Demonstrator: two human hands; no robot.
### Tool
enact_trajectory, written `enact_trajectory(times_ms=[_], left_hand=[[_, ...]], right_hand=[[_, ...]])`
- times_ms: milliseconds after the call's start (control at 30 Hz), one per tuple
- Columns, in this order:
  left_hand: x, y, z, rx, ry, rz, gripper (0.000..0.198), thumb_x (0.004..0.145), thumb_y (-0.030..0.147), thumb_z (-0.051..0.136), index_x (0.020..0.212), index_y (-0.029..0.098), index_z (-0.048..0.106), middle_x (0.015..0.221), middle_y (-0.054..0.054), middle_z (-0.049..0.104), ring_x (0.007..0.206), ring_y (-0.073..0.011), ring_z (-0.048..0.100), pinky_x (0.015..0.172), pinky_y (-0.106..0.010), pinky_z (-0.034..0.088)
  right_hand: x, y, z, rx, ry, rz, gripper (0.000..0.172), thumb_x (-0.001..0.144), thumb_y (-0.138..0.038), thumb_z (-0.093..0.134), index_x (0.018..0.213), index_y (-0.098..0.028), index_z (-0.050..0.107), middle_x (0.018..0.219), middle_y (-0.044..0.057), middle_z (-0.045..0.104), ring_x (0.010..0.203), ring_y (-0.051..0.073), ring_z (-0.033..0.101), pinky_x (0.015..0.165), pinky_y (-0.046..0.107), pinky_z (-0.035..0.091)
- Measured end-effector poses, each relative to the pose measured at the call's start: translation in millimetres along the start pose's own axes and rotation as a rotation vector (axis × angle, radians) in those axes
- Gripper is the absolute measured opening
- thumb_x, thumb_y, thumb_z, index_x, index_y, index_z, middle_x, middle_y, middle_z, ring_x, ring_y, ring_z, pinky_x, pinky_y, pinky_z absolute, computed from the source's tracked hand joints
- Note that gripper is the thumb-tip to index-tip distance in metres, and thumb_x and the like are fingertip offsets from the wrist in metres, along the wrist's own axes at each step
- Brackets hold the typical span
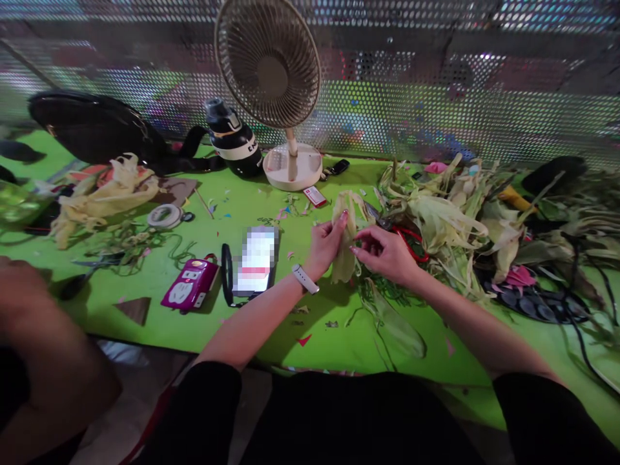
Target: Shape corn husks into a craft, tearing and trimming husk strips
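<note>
Head view showed the left hand [328, 245] pinching a long, pale-green, papery husk [344, 261] upright above the bright-green bench [271, 332], apparently to steady it; just beside, the right hand [383, 253] curled narrowly, any grip too small to tell.

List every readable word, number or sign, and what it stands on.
"EN", then unclear: black bottle with white band.
Too small or blurred to read: dark handwriting on the green tabletop; small red-and-white rectangular card; markings on the magenta plastic device.
Pixelated, unreadable: bright rectangular phone screen.
</note>
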State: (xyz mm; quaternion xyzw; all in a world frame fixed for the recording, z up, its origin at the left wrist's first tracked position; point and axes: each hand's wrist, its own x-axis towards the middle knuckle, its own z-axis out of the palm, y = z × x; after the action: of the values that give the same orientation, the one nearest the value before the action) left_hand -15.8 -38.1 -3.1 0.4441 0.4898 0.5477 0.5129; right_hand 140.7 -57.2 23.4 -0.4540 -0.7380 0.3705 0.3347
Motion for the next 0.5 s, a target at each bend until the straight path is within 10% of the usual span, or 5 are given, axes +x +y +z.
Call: enact_trajectory(times_ms=[233, 500], left_hand=[[-7, -4, 4.8, -0.017, -0.047, 0.091, 0.045, 0.078, 0.054, 0.068, 0.061, 0.016, 0.051, 0.057, 0.004, 0.040, 0.056, -0.0083, 0.033, 0.051, -0.023, 0.027], [-11, -4, 6.3, -0.102, -0.154, 0.154, 0.055, 0.075, 0.064, 0.066, 0.057, 0.016, 0.046, 0.057, 0.005, 0.035, 0.057, -0.0077, 0.029, 0.053, -0.024, 0.024]], right_hand=[[-7, 6, 12, -0.473, 0.141, -0.095, 0.022, 0.081, -0.034, 0.058, 0.095, -0.018, 0.065, 0.064, 0.003, 0.064, 0.054, 0.016, 0.055, 0.056, 0.028, 0.037], [-3, 1, 2, -0.100, 0.022, 0.083, 0.015, 0.073, -0.033, 0.055, 0.068, -0.019, 0.056, 0.055, -0.002, 0.052, 0.050, 0.011, 0.045, 0.049, 0.023, 0.035]])
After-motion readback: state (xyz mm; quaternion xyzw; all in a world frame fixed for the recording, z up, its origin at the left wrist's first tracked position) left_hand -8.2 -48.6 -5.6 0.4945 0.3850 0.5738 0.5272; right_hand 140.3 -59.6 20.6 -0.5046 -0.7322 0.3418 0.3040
